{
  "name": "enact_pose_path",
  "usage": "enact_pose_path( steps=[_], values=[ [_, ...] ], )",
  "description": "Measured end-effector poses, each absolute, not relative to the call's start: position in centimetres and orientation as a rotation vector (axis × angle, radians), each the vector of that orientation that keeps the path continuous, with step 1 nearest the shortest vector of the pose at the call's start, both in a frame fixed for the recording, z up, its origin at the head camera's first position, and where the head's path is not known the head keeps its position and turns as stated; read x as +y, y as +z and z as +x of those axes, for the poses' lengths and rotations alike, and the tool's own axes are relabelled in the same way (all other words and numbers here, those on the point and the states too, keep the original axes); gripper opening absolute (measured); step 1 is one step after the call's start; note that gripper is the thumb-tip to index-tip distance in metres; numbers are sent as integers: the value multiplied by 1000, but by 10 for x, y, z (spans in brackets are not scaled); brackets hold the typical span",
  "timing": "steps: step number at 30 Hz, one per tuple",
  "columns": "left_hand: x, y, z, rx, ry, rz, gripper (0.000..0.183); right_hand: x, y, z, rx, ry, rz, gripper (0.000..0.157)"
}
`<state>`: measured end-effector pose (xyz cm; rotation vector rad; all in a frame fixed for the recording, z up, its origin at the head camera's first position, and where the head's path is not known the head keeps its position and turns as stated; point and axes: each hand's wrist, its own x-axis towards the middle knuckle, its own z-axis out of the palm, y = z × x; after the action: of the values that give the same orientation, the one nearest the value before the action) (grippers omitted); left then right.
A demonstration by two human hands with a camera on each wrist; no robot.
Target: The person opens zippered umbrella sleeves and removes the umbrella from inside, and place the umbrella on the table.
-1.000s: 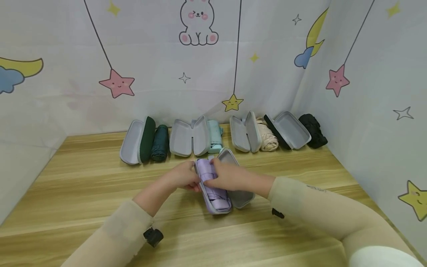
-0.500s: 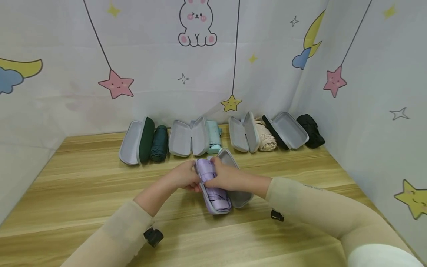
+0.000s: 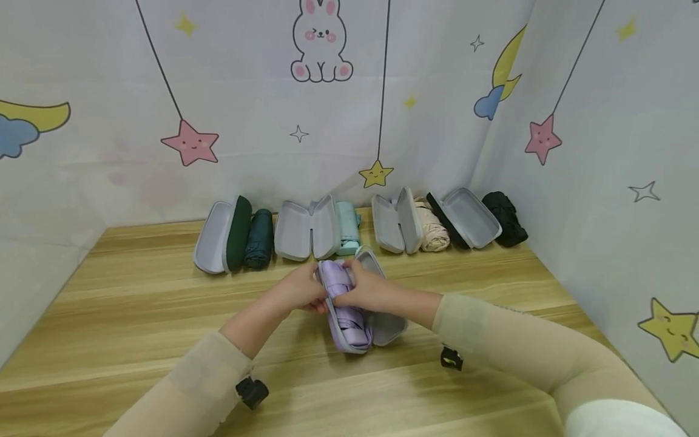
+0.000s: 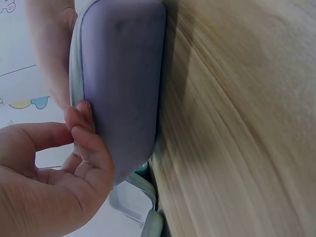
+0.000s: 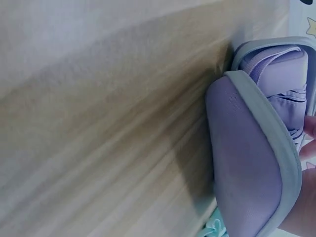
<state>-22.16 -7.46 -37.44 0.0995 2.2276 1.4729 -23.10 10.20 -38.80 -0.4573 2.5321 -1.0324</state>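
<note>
A lilac hard case (image 4: 123, 74) with a grey lining stands unfolded mid-table. A folded lilac umbrella (image 3: 349, 320) lies lengthwise in its left half, held by a strap; its end (image 5: 284, 76) shows in the right wrist view. The case's right half (image 3: 389, 328) leans outward. My left hand (image 3: 300, 287) is at the left rim, its thumb and curled fingers pinching the edge, as the left wrist view confirms. From the right, my right hand (image 3: 372, 290) reaches over the other half and grips the umbrella's middle between thumb and fingers. Its palm side is hidden.
Along the back wall stand unfolded cases: dark green (image 3: 238, 237), grey-lined (image 3: 295, 230), pale grey (image 3: 411, 221) and black (image 3: 448, 221). Beside them lie folded umbrellas: dark teal (image 3: 259, 240), mint (image 3: 347, 224), beige (image 3: 431, 227) and black (image 3: 505, 218).
The case's near end has turned slightly left with the umbrella in it. Both hands keep their holds almost in place. The head view has tilted up a little.
</note>
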Motion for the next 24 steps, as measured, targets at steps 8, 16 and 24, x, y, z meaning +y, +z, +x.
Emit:
enact_pose_path(
  steps=[8, 16, 24],
  values=[
    [-70, -369, -218, 2248, 1472, 99, 68, 104, -396, -235, 2445, -1169, -308, 92],
    [-70, -371, -220, 2283, 1419, 89, 72, 98, -402, -234, 2420, -1231, -263, 93],
    [-75, -372, -223, 2270, 1455, 72, 83, 101, -397, -237, 2529, -1229, -281, 92]
  ],
)
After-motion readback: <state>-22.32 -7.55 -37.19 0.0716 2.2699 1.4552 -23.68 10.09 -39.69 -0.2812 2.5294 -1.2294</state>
